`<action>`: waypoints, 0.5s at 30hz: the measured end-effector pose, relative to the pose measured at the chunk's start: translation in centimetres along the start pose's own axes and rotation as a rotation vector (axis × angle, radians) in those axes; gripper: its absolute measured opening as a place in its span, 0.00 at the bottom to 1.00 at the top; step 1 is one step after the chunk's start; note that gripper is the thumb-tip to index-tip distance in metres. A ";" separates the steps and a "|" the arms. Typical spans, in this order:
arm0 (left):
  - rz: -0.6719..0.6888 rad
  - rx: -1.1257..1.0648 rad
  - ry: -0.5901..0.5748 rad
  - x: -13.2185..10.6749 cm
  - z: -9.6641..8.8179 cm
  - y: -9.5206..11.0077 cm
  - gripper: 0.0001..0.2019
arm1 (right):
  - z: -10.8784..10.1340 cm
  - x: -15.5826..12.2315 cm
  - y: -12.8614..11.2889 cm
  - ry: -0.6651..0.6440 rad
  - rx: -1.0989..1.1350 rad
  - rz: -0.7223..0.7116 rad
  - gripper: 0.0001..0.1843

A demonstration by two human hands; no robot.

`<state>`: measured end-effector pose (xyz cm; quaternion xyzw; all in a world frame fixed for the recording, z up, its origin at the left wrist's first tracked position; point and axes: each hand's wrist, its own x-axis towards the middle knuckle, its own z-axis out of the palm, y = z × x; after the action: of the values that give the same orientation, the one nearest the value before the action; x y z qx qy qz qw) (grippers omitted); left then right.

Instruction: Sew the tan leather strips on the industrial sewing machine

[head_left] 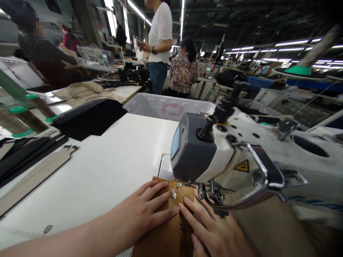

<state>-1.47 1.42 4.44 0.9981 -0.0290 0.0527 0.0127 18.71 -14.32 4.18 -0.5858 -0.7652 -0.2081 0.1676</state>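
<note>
l hand (144, 208) & r hand (214, 228) open, fingers slightly spread, laid flat w/o gripping; 1 brown piece (158, 239) under them. sewing machine (197, 151) just beyond r fingers, black cloth (89, 116) well past l fingers.

white tabletop (120, 153) | far side: black fabric stack (88, 117) | left: beige panel (37, 174) | near side: brown panel (158, 239)

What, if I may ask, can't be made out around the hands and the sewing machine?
In the head view:
Brown piece: near end cut off by the bottom edge.
Right hand: wrist cut off by the bottom edge.
Machine's screen: too small and slanted to read.
Pale bin: floor hidden behind the white tabletop.
Blue lettering: cut off by the right edge.
</note>
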 end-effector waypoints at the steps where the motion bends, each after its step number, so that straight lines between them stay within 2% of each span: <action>1: -0.003 -0.008 0.015 0.0 0.1 0.0 0.21 | 0.0 0.0 0.0 -0.006 0.001 0.007 0.28; 5: -0.022 -0.053 0.061 0.0 0.4 -0.1 0.20 | 0.2 -0.1 0.4 -0.017 -0.003 0.010 0.26; 13: -0.055 -0.124 -0.041 0.0 -0.1 0.0 0.24 | 0.3 -0.4 1.2 -0.009 -0.053 -0.100 0.24; 15: -0.065 -0.177 -0.066 0.0 -0.2 0.0 0.26 | 0.2 -0.5 1.5 -0.027 -0.042 -0.159 0.20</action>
<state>-1.53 1.45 4.60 0.9947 -0.0013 0.0165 0.1014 20.26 -14.31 3.92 -0.5292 -0.8069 -0.2290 0.1278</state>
